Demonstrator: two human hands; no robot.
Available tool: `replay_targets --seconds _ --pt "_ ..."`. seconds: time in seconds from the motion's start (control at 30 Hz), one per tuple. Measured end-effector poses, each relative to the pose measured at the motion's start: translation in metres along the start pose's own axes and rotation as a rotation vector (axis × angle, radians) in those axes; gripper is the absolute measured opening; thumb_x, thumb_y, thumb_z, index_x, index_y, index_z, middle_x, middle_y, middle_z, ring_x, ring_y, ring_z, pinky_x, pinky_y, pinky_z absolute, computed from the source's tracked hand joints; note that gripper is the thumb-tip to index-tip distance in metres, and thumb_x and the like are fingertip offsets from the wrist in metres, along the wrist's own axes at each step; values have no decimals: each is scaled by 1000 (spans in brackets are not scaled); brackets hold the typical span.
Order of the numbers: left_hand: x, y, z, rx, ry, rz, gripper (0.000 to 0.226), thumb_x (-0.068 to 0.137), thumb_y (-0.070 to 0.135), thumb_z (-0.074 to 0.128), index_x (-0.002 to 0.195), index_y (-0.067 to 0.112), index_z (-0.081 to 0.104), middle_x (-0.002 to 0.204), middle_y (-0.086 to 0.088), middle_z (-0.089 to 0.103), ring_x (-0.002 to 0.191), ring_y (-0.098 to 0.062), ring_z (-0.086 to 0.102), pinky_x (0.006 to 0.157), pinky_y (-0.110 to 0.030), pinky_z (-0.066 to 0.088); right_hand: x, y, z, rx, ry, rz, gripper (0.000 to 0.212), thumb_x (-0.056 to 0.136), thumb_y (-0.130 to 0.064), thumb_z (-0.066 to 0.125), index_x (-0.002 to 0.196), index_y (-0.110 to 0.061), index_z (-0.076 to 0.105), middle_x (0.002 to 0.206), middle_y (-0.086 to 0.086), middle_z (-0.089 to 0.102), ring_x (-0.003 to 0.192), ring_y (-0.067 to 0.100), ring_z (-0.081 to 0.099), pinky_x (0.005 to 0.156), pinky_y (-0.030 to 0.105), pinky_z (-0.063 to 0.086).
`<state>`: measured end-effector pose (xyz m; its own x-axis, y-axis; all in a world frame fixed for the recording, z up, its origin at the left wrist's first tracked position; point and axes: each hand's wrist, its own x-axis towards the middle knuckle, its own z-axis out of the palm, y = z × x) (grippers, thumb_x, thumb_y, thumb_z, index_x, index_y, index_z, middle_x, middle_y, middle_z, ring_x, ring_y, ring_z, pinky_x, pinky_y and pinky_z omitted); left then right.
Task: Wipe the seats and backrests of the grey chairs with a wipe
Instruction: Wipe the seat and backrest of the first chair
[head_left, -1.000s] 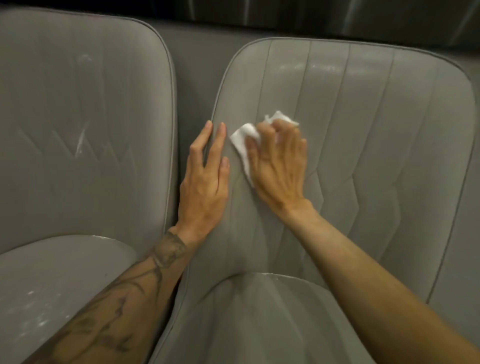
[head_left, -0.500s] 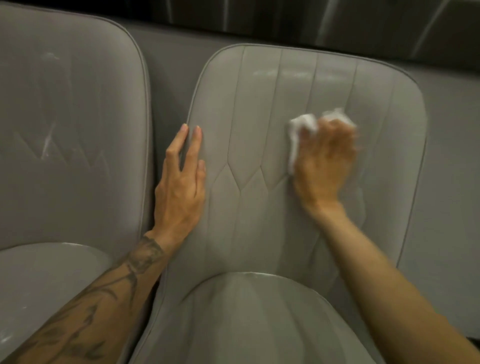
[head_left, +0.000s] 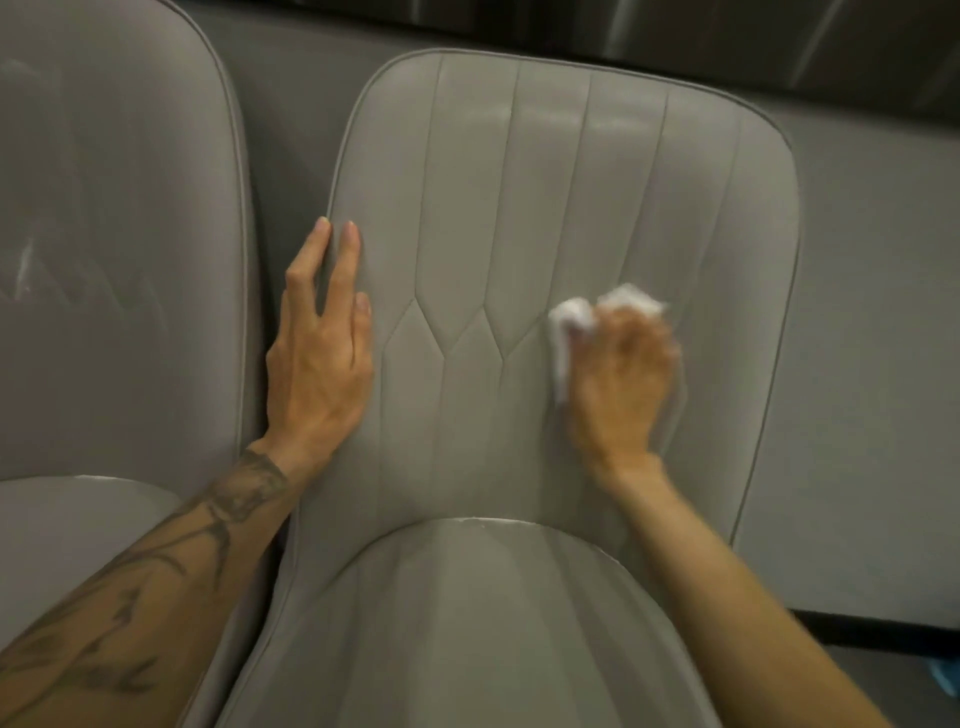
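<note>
Two grey chairs fill the frame, and the change is in where the wipe (head_left: 566, 332) sits on the middle chair's backrest (head_left: 519, 218): a second ago it was pressed near the backrest's left edge, close beside the left hand; half a second ago it had crossed to the upper right panels; now it lies lower, right of centre in the frame, just right of the zigzag stitching. The right hand (head_left: 621, 379) is clenched over the bunched white wipe and pressing it flat to the upholstery, its outline smeared by motion, so the stroke looks to be under way. The left hand (head_left: 319, 358) has stayed where it was, fingers spread and released, gripping nothing, lying flat along the backrest's left piping as a brace. For the task, this suggests the pass has swept across the width of this backrest and is working downward on its right side; the lower right panels and the strip above the seat (head_left: 483, 623) probably remain to be covered. The seat at the bottom of the frame has no wipe on it now, and whether it has been cleaned cannot be told. The other chair (head_left: 119, 260), at the left edge of the frame, shows pale streaks on its backrest, so it likely needs attention too.
</note>
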<state>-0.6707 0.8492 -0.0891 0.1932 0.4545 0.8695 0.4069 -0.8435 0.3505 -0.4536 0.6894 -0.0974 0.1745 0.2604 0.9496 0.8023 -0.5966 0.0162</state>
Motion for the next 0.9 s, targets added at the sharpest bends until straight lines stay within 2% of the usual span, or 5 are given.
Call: replay_targets --seconds 0.13,0.37,0.5,0.67,0.9 --pt "-1 1 1 -13 -5 -14 53 110 25 35 163 26 25 168 -2 21 153 -17 30 117 -6 16 20 33 -7 -53 80 210 30 109 -41 40 119 -14 49 126 18 57 113 30 46 88 41 35" --pt "-1 5 -2 17 -11 -23 54 111 30 35 164 26 23 170 -1 19 153 -18 28 118 -31 34 -30 0 -14 57 -178 -160 27 105 -40 51 115 -19 66 123 10 60 110 32 59 82 41 39" --pt "-4 5 -1 18 -26 -4 55 111 33 32 164 23 21 171 0 15 151 -23 31 119 -32 30 7 37 -16 -51 86 218 26 107 -37 45 121 -16 47 124 16 54 111 32 45 88 43 35" --pt "-7 1 -1 37 -33 15 55 111 30 31 164 20 19 173 0 13 146 -28 35 121 -38 29 -52 -75 8 165 -111 139 18 103 -25 52 120 -22 59 120 11 60 120 31 51 92 45 46" --pt "-5 -1 3 -5 -17 47 55 112 25 33 164 16 20 172 -5 13 152 5 4 125 -20 11 -36 22 -5 83 -2 -48 20 108 -34 41 122 -22 48 124 12 55 113 33 53 88 42 40"
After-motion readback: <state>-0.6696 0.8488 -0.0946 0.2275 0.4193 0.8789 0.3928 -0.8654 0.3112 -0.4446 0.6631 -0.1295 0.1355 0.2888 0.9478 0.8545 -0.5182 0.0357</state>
